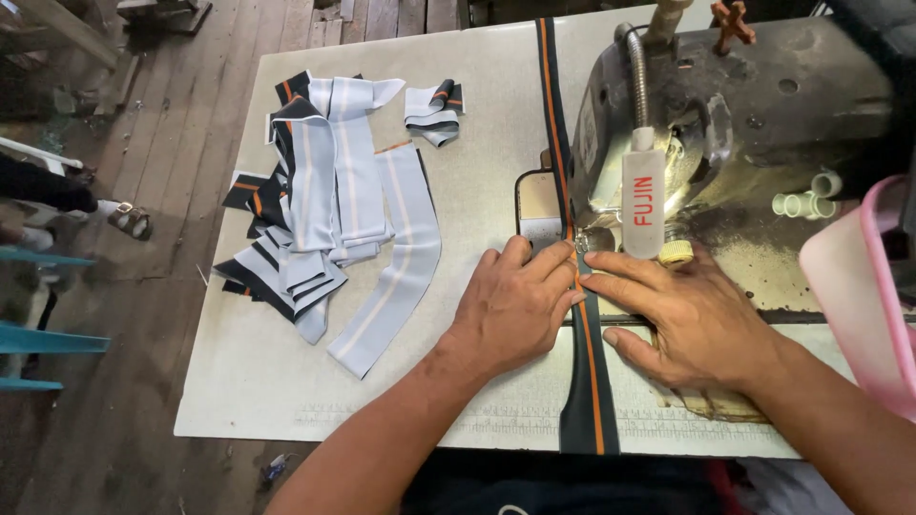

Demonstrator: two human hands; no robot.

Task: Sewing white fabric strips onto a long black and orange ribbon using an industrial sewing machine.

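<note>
A pale grey work table [286, 381] fills most of the view, standing on a dark plank floor. At the table's far right sits a worn metal sewing machine [763, 105], the landmark for everything else here. A white tube-shaped lamp [642, 205] hangs at its front on a bendy metal neck.

Well to the left of the machine lies a loose pile of cut fabric strips [329, 200], light blue and dark navy with orange lines. A smaller folded scrap [434, 113] lies just beyond the pile.

A long dark strap with an orange stripe [584, 381] runs straight from the near table edge, under the machine's needle area, and on to the far edge. Its long axis points directly away from the person.

Both hands lie flat on the table just in front of the machine, pressing down with open fingers; neither grips anything. The left hand [515, 305] rests at the strap's left edge, its fingertips touching it. The right hand [692, 319] rests at the right edge, its index fingertip on the strap. Both fingertips sit about equally close to the needle.
</note>
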